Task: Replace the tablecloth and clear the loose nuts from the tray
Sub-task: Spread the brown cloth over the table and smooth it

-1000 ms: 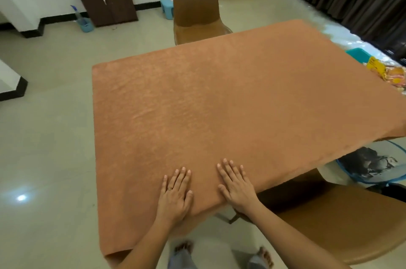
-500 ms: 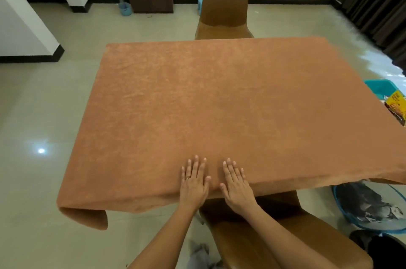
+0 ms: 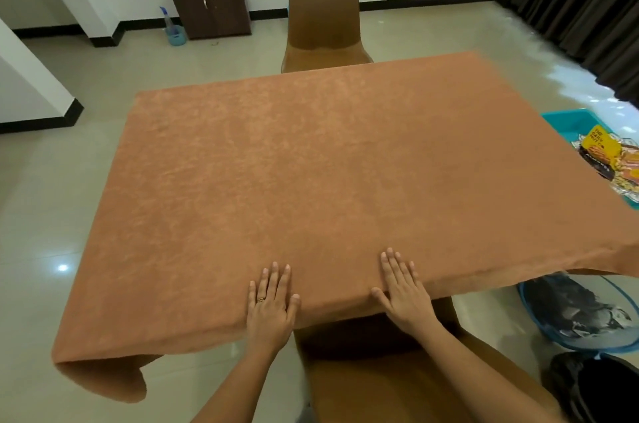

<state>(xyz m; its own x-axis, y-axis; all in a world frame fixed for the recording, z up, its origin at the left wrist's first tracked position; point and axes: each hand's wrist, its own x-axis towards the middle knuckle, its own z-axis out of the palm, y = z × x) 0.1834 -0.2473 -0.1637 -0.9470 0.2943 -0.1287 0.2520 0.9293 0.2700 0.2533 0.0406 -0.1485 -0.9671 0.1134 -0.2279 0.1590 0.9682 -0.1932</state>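
Note:
An orange-brown tablecloth (image 3: 328, 173) covers the whole table, its near left corner drooping over the edge. My left hand (image 3: 271, 301) lies flat on the cloth at the near edge, fingers straight, a ring on one finger. My right hand (image 3: 403, 287) presses flat on the cloth a little to the right, fingers straight. A teal tray (image 3: 567, 120) on the floor at the right holds snack packets (image 3: 603, 154); loose nuts cannot be made out.
A brown chair (image 3: 323, 18) stands at the far side and another brown chair (image 3: 397, 374) sits just below my hands. A blue basket (image 3: 525, 298) with dark cloth is on the floor at right. A dark cabinet (image 3: 211, 6) stands by the back wall.
The view has swung so the table now faces me squarely. My two hands have slid apart along the near edge of the cloth, both still flat.

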